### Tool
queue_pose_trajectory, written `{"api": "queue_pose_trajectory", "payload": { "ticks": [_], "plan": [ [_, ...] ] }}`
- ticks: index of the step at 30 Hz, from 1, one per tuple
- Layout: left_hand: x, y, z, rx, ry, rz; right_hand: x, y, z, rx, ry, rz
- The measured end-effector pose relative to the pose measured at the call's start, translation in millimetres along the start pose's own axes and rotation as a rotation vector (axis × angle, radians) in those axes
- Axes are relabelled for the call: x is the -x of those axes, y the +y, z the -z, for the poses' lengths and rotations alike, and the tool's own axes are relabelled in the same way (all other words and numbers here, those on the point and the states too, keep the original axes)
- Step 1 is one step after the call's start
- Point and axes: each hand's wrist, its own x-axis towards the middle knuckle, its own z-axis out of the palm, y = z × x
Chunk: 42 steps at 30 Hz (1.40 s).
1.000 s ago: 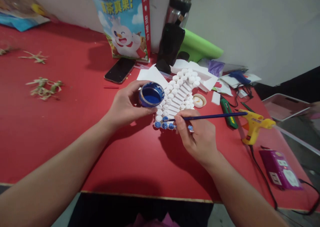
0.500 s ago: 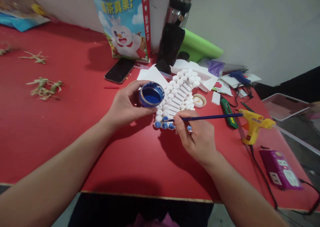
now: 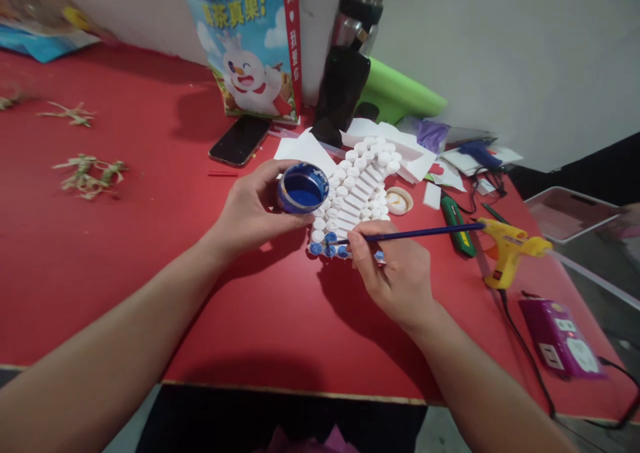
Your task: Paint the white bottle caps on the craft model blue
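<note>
My left hand is closed around a small jar of blue paint, tilted so its inside shows, over the left side of a white model. The model is made of many round white pieces with a strip of steps through the middle. Several round pieces along its front edge are blue. My right hand pinches a dark blue paintbrush, whose tip is at the blue pieces of the front left corner. That hand hides part of the model's front edge.
A yellow glue gun, a green cutter and a purple power socket lie at the right. Behind are a phone, a printed bag and a round lid. Straw pieces lie left.
The brush tip has shifted very slightly down and left among the blue pieces. My left hand and the jar have hardly moved.
</note>
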Motion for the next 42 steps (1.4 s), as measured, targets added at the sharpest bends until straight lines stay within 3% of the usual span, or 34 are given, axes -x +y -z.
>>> {"api": "queue_pose_trajectory", "payload": {
  "ticks": [17, 23, 33, 42],
  "plan": [
    [0, -3, 1.7, 0.013, -0.012, -0.042, 0, 1, 2, -0.011, 0.029, 0.008],
    [-1, -5, 2.7, 0.011, -0.017, -0.055, 4, 9, 4, -0.032, 0.127, -0.105],
    [-3, -6, 3.1, 0.041, -0.024, -0.056, 3, 6, 3, -0.042, 0.064, -0.053],
    [-1, -5, 3.9, 0.038, -0.041, -0.015, 5, 8, 8, -0.348, 0.253, -0.312]
  ]
}}
